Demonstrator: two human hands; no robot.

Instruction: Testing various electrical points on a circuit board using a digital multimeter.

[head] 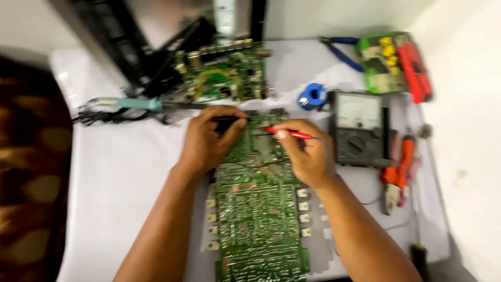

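While the long green circuit board (259, 209) lay lengthwise at the table's (130, 172) near edge, the left hand (209, 142) pinched a black probe (229, 120) and the right hand (305, 151) pinched a red probe (287, 132), both tips meeting on the board's far end.

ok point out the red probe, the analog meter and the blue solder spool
red probe (292, 133), head view, mid shaft
analog meter (360, 130), head view, front face
blue solder spool (313, 95), head view, blue rim

Grey multimeter (362, 129) right of board, pale rectangular dial window.
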